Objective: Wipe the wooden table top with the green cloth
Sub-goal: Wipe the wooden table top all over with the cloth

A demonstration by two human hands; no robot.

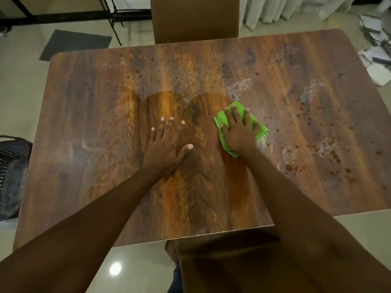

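Note:
The wooden table top (88,115) fills most of the view, brown with dark grain. A folded green cloth (257,129) lies on it just right of the middle, and my right hand (238,131) presses flat on top of it, fingers spread and pointing away from me. My left hand (167,142) rests flat on the bare wood to the left of the cloth, fingers apart, holding nothing. Reddish-brown drops and whitish smears (330,149) speckle the right half and the far middle of the table. The wood around and between my hands looks darker and free of spots.
A brown chair back (194,17) stands at the table's far edge. A black mesh chair (12,166) sits at the left edge. A dark mat (74,46) lies on the tiled floor at the far left. Papers (376,58) are scattered on the floor at the far right.

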